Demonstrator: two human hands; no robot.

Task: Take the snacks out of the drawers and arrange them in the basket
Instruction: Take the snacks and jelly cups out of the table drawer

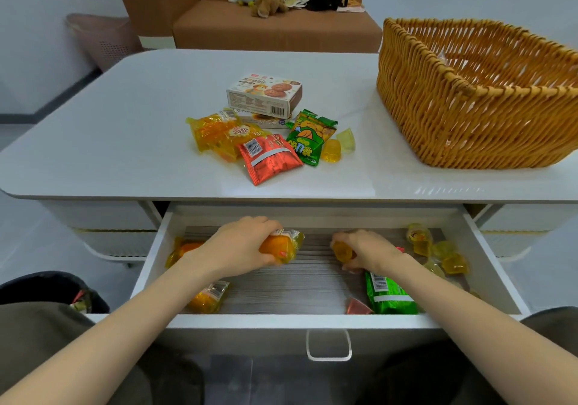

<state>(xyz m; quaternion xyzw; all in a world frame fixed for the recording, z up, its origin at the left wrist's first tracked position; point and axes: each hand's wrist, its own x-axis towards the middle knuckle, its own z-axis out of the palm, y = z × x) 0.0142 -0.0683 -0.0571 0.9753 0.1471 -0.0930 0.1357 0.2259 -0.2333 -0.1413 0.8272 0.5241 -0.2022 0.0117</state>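
Note:
Both hands are inside the open white drawer (312, 321). My left hand (240, 246) grips an orange jelly pack (286, 245) in yellow wrap. My right hand (366, 253) is closed on a small orange jelly cup (341, 251). Left in the drawer are a yellow pack (183, 250) at the far left, another orange pack (208, 298), a green snack bag (389, 295), a red jelly cup (358, 307) and several yellow jelly cups (438, 253). The wicker basket (438, 117) stands on the table's right.
On the white table (109, 142) lies a pile: a biscuit box (264, 96), yellow jelly packs (219, 132), a red bag (269, 162), a green bag (308, 139) and two jelly cups (339, 145). A brown sofa (250, 26) stands behind. A black bin (53, 289) is at lower left.

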